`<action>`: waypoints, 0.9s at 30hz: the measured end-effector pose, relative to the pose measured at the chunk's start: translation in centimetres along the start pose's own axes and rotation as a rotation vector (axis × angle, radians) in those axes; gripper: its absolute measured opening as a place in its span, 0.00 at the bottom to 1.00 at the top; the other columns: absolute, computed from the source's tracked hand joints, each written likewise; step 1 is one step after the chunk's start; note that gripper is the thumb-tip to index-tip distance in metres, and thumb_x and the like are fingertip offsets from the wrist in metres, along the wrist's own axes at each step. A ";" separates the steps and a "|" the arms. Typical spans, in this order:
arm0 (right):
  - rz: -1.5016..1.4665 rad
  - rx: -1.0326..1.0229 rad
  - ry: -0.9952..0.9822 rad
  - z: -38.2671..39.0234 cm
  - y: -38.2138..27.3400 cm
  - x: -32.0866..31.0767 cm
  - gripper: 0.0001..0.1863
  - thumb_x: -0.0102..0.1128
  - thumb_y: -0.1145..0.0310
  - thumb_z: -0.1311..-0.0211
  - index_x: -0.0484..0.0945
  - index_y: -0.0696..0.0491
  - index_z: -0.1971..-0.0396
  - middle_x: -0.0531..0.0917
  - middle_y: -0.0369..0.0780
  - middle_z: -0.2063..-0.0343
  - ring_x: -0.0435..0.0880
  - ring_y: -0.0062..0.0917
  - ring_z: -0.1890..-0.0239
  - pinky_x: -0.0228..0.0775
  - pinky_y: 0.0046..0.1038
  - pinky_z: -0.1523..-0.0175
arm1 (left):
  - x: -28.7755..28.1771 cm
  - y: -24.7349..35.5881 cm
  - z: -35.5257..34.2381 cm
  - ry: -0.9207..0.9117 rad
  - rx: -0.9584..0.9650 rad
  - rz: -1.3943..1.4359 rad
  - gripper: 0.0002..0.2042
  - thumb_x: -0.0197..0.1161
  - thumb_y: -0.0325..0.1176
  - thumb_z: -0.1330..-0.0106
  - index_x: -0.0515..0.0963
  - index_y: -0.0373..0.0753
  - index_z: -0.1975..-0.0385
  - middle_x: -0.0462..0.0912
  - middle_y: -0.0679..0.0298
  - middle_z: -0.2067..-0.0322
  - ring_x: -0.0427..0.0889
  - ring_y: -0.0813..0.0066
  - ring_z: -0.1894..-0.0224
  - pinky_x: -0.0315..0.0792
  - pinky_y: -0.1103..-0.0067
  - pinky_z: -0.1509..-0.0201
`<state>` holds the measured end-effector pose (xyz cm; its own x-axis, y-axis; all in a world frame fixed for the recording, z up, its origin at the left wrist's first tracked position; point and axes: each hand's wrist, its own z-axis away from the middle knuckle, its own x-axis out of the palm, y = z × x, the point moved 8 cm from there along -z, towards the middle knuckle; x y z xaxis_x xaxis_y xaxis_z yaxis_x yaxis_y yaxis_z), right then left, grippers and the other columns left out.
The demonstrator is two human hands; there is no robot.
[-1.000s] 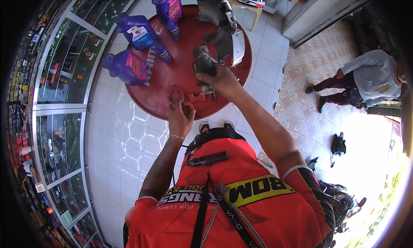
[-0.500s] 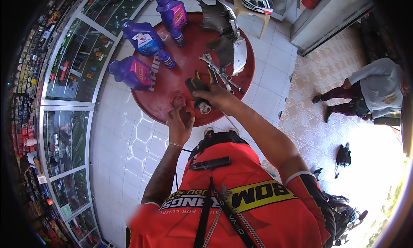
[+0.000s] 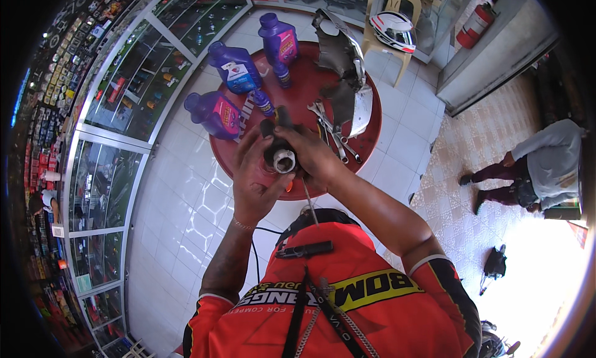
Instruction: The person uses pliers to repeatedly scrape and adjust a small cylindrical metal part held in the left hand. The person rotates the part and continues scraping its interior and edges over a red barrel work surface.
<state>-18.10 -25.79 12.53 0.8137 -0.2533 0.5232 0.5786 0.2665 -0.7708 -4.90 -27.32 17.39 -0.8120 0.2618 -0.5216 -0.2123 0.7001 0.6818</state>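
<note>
Both my hands meet over the near side of a round red table. Between them is a black tool with a round silver, socket-like end facing me; its exact kind I cannot make out. My left hand closes on it from the left, fingers along its side. My right hand wraps it from the right. Below the right hand a thin metal rod slants toward me, its upper end hidden. A small orange spot shows by my left thumb; what it belongs to is hidden.
Purple oil bottles and small purple bottles stand at the table's left. Wrenches lie to the right, beside a damaged grey-silver panel. A helmet rests on a beige chair. Glass cabinets line the left; a person stands right.
My left hand has come up from a red ring on the tabletop to the black tool. The right hand has brought the tool nearer, its silver end facing me. The view has shifted.
</note>
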 end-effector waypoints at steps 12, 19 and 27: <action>0.681 -0.291 -0.013 5.3 -5.8 -3.8 0.16 0.70 0.58 0.32 0.84 0.57 0.57 0.83 0.34 0.71 0.82 0.18 0.68 0.75 0.25 0.60 | 1.0 1.2 -0.5 0.072 -0.060 0.230 0.21 0.75 0.25 0.42 0.78 0.35 0.49 0.79 0.52 0.44 0.80 0.61 0.42 0.74 0.70 0.39; 0.732 -0.636 -0.025 8.9 -7.4 -2.4 0.10 0.75 0.67 0.37 0.86 0.57 0.61 0.87 0.35 0.67 0.82 0.15 0.64 0.76 0.24 0.55 | 2.3 2.8 -0.6 0.019 -0.021 0.154 0.22 0.73 0.23 0.46 0.81 0.37 0.48 0.81 0.55 0.45 0.82 0.58 0.44 0.75 0.69 0.41; 0.561 -0.413 0.004 9.8 -6.7 -3.6 0.14 0.75 0.67 0.41 0.85 0.57 0.58 0.86 0.41 0.66 0.86 0.20 0.65 0.77 0.28 0.58 | 3.4 4.3 -0.3 -0.029 0.028 0.129 0.23 0.71 0.21 0.48 0.82 0.36 0.48 0.81 0.55 0.44 0.82 0.56 0.44 0.74 0.69 0.41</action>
<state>-24.29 -17.55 19.36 0.9828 -0.1847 0.0051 0.0019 -0.0173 -0.9998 -8.69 -23.59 18.74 -0.8155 0.3694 -0.4455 -0.0916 0.6776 0.7297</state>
